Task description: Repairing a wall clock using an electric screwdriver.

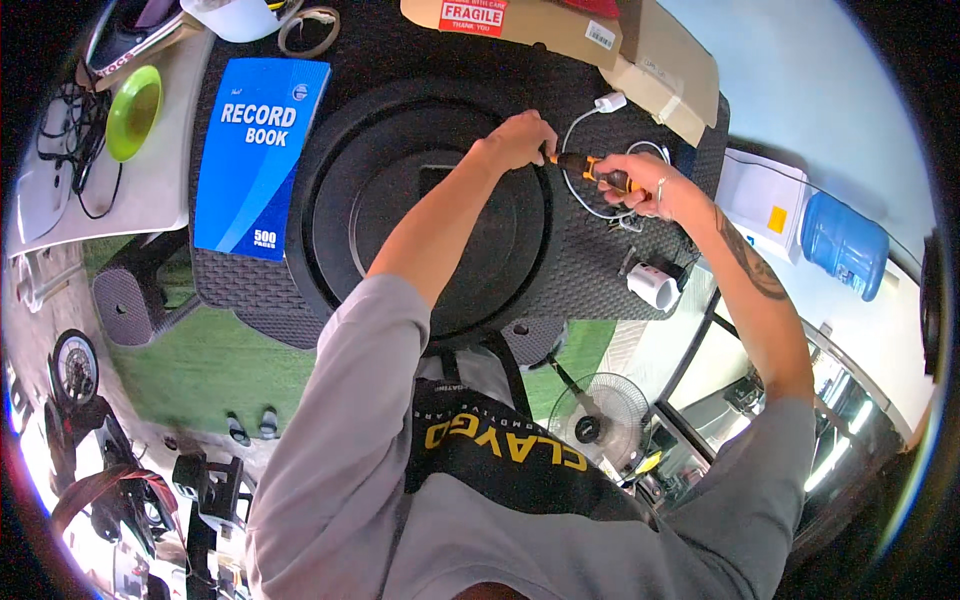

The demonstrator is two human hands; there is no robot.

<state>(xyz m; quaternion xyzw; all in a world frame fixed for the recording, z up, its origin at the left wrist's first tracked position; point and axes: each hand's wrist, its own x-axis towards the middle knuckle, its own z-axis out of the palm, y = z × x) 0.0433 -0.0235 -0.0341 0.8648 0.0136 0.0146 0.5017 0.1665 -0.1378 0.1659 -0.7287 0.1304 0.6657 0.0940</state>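
Note:
My right hand [640,182] is closed around the handle of an orange-and-black screwdriver [578,165], which points left. Close to the tool's tip is my left hand [518,140], its fingers curled together; whatever they pinch is hidden. Both hands are over the right side of a large black round piece [400,215] with raised rings, lying on a dark woven tabletop [590,255]. My left forearm crosses above it and covers part of the rings. A white cable with a charger plug [609,103] loops under and around the screwdriver.
A blue record book [260,160] lies left of the round piece. Cardboard packaging [560,30] and a tape roll [309,32] are at the back. A white cup [652,287] sits near the right edge. A green bowl [134,113] stands on the left table; a fan [600,420] stands below.

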